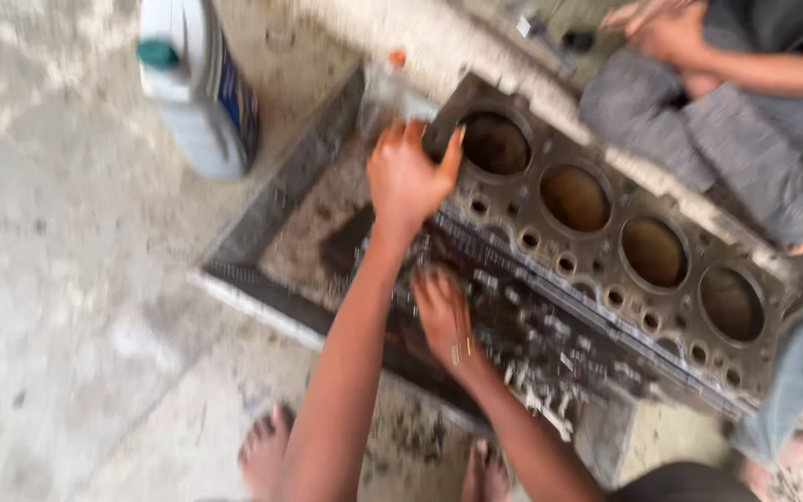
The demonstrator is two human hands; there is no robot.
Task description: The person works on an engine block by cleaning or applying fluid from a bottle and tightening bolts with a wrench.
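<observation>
Four bores: engine block (606, 242), centre to right of frame, lying in a dirty metal tray (262, 279) on the floor.
Left hand (408, 177): I see it gripping the block's upper-left corner, fingers curled over the edge by the first bore.
Right hand (443, 316): pressed flat on the block's greasy side, holding nothing.
Handling: I judge the block heavy and slick; grip firm, feet (267, 451) clear.
Nearby: oil jug (197, 84), upper left; another person (727, 121), upper right.
</observation>
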